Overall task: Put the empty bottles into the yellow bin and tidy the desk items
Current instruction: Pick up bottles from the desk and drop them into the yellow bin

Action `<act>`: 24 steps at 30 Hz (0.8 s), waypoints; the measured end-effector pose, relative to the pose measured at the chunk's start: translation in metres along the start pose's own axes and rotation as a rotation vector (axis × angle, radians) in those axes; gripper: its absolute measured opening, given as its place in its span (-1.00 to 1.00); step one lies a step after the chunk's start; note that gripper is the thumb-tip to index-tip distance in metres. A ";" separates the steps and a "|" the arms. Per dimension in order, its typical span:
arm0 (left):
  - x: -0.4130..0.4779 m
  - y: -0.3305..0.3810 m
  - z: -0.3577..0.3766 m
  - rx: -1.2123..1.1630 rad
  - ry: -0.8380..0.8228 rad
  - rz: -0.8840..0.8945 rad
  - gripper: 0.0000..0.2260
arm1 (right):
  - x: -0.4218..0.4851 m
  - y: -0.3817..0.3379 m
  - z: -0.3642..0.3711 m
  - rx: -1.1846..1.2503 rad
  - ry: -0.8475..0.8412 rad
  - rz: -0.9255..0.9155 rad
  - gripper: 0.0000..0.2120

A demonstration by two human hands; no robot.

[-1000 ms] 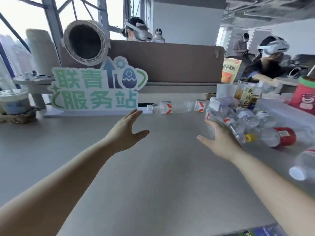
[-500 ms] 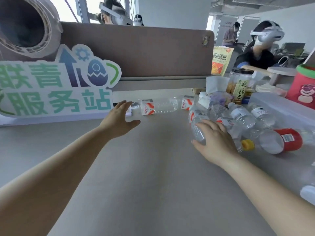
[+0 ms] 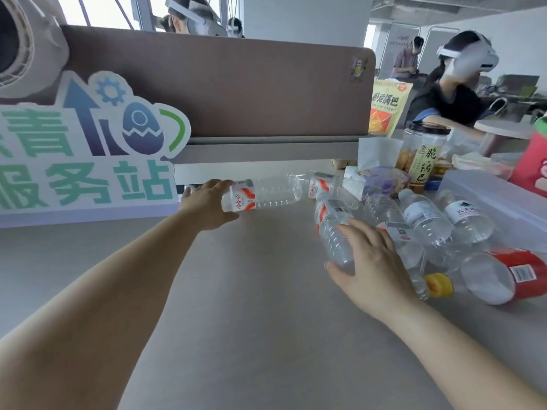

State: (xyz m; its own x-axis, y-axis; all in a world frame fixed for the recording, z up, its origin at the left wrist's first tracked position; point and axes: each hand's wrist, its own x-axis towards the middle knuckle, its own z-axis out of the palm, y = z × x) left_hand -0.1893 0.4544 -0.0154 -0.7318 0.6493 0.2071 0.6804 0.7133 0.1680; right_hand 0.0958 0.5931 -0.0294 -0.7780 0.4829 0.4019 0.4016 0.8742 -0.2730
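**Hidden or cut off:** the cap end of the lying water bottle point(image 3: 266, 196) is covered by the left hand point(image 3: 207, 205). The lower part of the ribbed water bottle point(image 3: 333, 229) sits under the right hand point(image 3: 370, 261). The green-lettered sign point(image 3: 88, 179) runs off the left edge, and the red-labelled bottle point(image 3: 509, 276) is cut by the right edge.

**Hands:**
- Left: fingers over and thumb under the lying water bottle, at centre frame below the brown partition point(image 3: 236, 84).
- Right: fingers across the ribbed water bottle and thumb curled round its near side, at the left rim of the bottle heap point(image 3: 429, 220).

**Surroundings, right of frame:** yellow-capped bottle point(image 3: 438, 285) just beside the right hand, snack jar point(image 3: 423, 155), snack bag point(image 3: 387, 108) and clear plastic box point(image 3: 497, 196). A grey surface point(image 3: 236, 306) lies beneath.

**Change:** half a second earlier the left hand hung open, short of its bottle. The right hand already lay on its own.
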 end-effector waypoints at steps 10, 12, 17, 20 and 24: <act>-0.067 -0.004 -0.013 -0.244 0.018 -0.163 -0.33 | -0.023 -0.012 -0.012 0.081 -0.083 0.046 -0.33; -0.098 -0.004 -0.021 -0.237 0.048 -0.157 -0.37 | -0.032 -0.019 -0.018 0.083 -0.101 0.084 -0.34; -0.190 -0.017 -0.056 -0.272 0.190 -0.178 -0.39 | -0.053 -0.055 -0.029 0.211 -0.104 0.058 -0.34; -0.255 -0.036 -0.086 -0.302 0.283 -0.224 -0.42 | -0.067 -0.093 -0.034 0.322 -0.056 -0.031 -0.41; -0.345 -0.074 -0.127 -0.259 0.363 -0.333 -0.41 | -0.092 -0.156 -0.042 0.461 -0.016 -0.202 -0.48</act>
State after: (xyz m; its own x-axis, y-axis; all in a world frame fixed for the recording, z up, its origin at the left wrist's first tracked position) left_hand 0.0177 0.1441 0.0232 -0.8801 0.2343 0.4131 0.4350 0.7467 0.5032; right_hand 0.1248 0.4143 0.0130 -0.8268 0.3026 0.4742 -0.0104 0.8346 -0.5507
